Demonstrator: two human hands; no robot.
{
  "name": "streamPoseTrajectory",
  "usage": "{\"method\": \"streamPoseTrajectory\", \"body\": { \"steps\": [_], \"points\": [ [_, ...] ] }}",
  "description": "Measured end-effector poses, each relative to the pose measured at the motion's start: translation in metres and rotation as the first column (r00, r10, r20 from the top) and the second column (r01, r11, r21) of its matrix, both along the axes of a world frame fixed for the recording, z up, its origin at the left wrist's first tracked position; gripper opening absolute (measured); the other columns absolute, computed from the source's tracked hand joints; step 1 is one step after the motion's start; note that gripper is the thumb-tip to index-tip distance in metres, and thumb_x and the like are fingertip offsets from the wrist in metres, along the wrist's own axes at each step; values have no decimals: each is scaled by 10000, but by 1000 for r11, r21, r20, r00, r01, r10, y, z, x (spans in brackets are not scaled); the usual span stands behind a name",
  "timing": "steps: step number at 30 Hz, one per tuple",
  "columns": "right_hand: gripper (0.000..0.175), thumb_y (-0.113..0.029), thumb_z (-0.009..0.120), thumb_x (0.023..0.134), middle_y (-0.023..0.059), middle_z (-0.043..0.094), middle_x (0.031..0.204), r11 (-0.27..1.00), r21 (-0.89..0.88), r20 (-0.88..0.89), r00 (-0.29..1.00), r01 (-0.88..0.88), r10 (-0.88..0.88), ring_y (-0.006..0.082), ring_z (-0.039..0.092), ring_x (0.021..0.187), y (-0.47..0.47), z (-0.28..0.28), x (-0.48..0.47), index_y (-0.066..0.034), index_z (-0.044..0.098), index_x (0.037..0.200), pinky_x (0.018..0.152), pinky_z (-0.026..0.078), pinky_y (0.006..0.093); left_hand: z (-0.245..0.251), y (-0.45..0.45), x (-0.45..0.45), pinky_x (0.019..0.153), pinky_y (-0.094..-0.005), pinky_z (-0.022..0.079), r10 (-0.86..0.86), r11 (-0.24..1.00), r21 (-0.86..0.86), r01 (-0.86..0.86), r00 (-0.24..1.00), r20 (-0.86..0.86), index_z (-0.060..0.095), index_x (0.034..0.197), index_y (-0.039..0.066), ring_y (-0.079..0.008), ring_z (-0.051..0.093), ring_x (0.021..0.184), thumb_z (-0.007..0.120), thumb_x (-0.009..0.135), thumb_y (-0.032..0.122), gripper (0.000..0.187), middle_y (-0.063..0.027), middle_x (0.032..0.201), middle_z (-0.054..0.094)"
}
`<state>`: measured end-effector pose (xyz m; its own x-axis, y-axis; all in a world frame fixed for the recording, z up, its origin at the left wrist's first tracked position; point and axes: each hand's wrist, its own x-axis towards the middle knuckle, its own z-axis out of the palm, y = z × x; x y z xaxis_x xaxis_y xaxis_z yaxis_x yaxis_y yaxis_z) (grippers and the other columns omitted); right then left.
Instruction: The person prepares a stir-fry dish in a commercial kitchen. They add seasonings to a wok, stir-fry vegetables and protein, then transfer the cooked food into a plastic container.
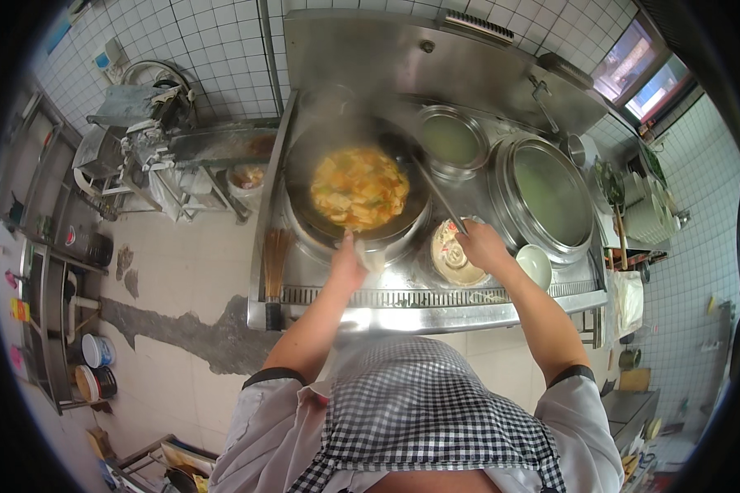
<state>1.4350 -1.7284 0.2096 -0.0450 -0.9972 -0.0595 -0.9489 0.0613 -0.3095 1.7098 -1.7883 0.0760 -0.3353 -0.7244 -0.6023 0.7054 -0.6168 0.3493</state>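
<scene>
Steam rises from a large dark wok (302, 203) on the left of the steel range. Chunks of food (361, 188) in orange broth fill its middle. My left hand (347, 265) grips the wok's near rim through a pale cloth (371, 254). In my right hand (482, 248) is the long metal handle of a ladle (441, 197), which slants up and left to the wok's right side; its dark bowl lies by the food. Below my right hand is a round, cream-coloured lidded container (453, 256) with red marks. A pale green bowl (534, 267) sits beside my right forearm.
Two pots of cloudy liquid, one smaller (450, 140) and one large (549, 188), stand right of the wok. A bamboo wok brush (274, 265) lies at the range's left edge. Beyond the pots are stacked plates (644, 215) and a faucet (544, 105). Floured machinery (142, 135) stands at left.
</scene>
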Motion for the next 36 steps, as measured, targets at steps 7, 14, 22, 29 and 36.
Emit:
{"method": "streamPoseTrajectory", "body": {
  "steps": [7,14,22,29,36],
  "points": [
    [279,-217,579,911,264,666,850,973,152,174,974,-174,147,439,647,853,-17,0,31,47,623,991,798,503,493,0,2,0,1036,-466,464,10,1000,-12,-11,1000,-13,416,1387,93,-263,568,1212,390,1054,443,483,-75,1342,561],
    [326,-205,592,903,276,658,811,995,-42,-76,994,-88,84,447,650,775,13,-15,3,20,585,1139,701,521,512,-20,2,10,991,-433,489,2,1000,-10,-1,993,119,463,1347,59,-255,601,1146,460,1046,347,417,-94,1291,591],
    [379,-150,612,899,276,639,744,989,-71,105,987,127,-119,468,643,697,96,-90,21,-1,514,1234,624,521,544,-26,116,100,733,-312,512,-523,673,-122,730,586,619,668,1060,-1,-158,627,798,620,927,180,230,-72,891,673],
    [423,-123,594,908,296,634,776,989,-16,225,964,149,-142,496,622,712,109,-105,27,28,473,1284,635,494,559,-92,208,126,707,-325,514,-444,542,-139,829,423,790,677,1020,-28,-184,654,790,681,870,209,281,-79,897,696],
    [454,-111,576,917,310,630,781,988,60,288,945,142,-153,498,625,725,107,-100,20,26,434,1326,634,495,555,-212,244,69,541,-362,468,-130,286,-387,877,436,891,669,856,8,-225,557,554,610,938,209,225,-77,663,612]
  ]
}}
